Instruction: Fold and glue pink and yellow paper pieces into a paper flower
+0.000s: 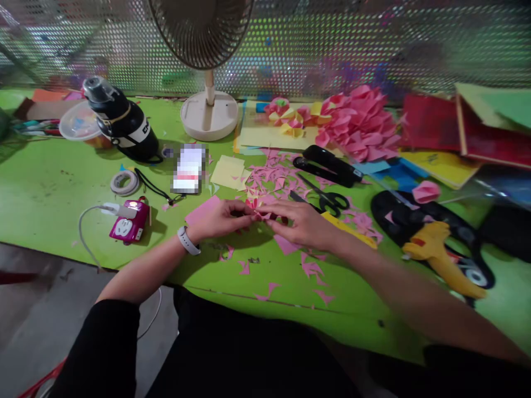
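Observation:
My left hand (226,218) and my right hand (296,221) meet over the green table, both closed at the fingertips. Pinched between them is a small pink paper piece (258,215), partly hidden by my fingers; whether it is folded I cannot make out. Just behind it shows a small red-and-yellow paper flower (252,203). A pink paper sheet (203,209) lies by my left hand, and another pink piece (286,244) lies under my right wrist. Black-handled scissors (332,200) rest just beyond my right hand, among pink paper scraps (271,176).
Behind my hands stand a fan (209,119) and a black bottle (128,124), with a phone (189,168) nearby. Left are a tape roll (124,182) and a purple power adapter (130,222). Right are a black stapler (327,165), a pink petal pile (360,121) and a yellow glue gun (448,257).

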A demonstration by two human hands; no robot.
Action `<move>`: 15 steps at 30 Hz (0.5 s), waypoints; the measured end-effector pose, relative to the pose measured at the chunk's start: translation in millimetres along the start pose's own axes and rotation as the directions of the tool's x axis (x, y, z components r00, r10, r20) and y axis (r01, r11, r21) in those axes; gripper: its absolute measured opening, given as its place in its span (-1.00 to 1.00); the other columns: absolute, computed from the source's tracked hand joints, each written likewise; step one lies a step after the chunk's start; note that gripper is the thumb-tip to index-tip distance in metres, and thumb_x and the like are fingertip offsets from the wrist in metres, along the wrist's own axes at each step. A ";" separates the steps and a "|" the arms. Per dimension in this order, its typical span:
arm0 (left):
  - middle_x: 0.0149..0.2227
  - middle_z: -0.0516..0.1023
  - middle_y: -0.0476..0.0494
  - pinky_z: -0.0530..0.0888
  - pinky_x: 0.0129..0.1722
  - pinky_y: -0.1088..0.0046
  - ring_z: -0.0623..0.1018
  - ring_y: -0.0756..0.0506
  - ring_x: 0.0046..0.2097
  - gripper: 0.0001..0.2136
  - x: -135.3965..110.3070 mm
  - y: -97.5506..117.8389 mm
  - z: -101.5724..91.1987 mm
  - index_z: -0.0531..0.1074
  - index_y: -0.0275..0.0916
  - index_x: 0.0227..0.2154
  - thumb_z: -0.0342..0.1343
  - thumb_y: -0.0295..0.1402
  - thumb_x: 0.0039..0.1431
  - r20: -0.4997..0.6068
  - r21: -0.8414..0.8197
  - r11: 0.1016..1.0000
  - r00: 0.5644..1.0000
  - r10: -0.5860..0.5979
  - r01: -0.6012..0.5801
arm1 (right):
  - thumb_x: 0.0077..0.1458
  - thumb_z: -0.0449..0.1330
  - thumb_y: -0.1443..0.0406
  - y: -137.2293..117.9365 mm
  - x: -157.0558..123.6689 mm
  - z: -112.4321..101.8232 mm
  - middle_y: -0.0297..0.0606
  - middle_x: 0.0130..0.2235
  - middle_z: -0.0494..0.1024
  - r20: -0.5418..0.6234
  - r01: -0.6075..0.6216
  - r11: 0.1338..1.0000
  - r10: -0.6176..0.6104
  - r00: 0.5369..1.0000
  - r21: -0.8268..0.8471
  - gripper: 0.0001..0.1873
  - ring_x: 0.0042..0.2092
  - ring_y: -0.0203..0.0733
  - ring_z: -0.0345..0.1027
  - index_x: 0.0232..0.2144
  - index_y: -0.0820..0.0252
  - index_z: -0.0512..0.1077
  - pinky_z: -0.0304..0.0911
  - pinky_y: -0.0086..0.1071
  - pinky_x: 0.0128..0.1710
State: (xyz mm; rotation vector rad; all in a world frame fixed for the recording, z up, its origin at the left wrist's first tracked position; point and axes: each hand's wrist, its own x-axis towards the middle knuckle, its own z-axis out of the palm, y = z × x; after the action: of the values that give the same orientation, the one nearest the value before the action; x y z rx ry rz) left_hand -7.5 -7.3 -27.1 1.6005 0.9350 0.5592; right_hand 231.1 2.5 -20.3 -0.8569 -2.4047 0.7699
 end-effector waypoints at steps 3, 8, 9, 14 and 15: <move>-0.31 0.58 -0.11 0.45 -0.36 0.54 0.51 0.05 -0.37 -0.73 1.0 -1.8 4.9 0.56 -0.29 -0.23 0.14 -0.17 0.25 0.059 0.076 0.996 0.997 0.049 -0.054 | 0.25 0.13 0.33 -0.8 -13.8 5.5 -0.14 -0.08 0.66 -0.018 -0.032 0.999 0.032 0.999 -0.034 -0.67 -0.10 -0.06 0.55 0.02 0.12 0.55 0.49 -0.09 -0.08; -0.32 0.59 -0.11 0.41 -0.32 0.51 0.49 0.02 -0.34 -0.74 2.5 -3.6 8.1 0.57 -0.30 -0.21 0.14 -0.19 0.24 0.139 0.156 0.987 0.990 0.026 -0.048 | 0.29 0.12 0.33 -4.8 -25.1 7.5 -0.16 -0.10 0.67 0.021 -0.061 0.996 0.062 0.998 -0.063 -0.71 -0.14 -0.10 0.56 -0.03 0.11 0.57 0.50 -0.13 -0.12; -0.31 0.60 -0.12 0.40 -0.32 0.51 0.49 0.02 -0.33 -0.73 2.4 -2.6 7.9 0.57 -0.30 -0.20 0.15 -0.19 0.23 0.152 0.165 0.986 0.988 0.007 -0.033 | 0.29 0.12 0.32 -5.0 -26.1 8.0 -0.16 -0.10 0.67 0.021 -0.067 0.995 0.069 0.997 -0.078 -0.72 -0.14 -0.09 0.56 -0.04 0.11 0.58 0.50 -0.13 -0.12; -0.35 0.61 -0.11 0.33 -0.43 0.52 0.46 0.03 -0.41 -0.66 1.3 7.0 1.9 0.60 -0.29 -0.20 0.15 -0.10 0.20 0.160 0.274 0.961 0.984 -0.078 0.032 | 0.30 0.11 0.29 -2.7 -29.9 10.4 -0.16 -0.11 0.67 0.055 -0.115 0.984 0.124 0.991 -0.137 -0.73 -0.15 -0.08 0.56 -0.08 0.08 0.59 0.48 -0.12 -0.16; -0.39 0.60 -0.10 0.31 -0.46 0.51 0.44 0.03 -0.44 -0.65 1.3 8.6 -0.4 0.61 -0.28 -0.20 0.15 -0.08 0.20 0.138 0.310 0.950 0.987 -0.086 0.040 | 0.29 0.12 0.28 -2.1 -30.8 10.1 -0.17 -0.12 0.67 0.055 -0.128 0.983 0.136 0.989 -0.130 -0.73 -0.18 -0.09 0.56 -0.07 0.07 0.59 0.48 -0.13 -0.19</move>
State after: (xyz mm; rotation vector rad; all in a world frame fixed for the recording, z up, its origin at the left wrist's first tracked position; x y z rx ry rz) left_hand -4.8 -6.4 -18.9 1.8546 0.9904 0.2506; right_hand 245.7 -23.2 -33.7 -1.0666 -2.4940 0.7090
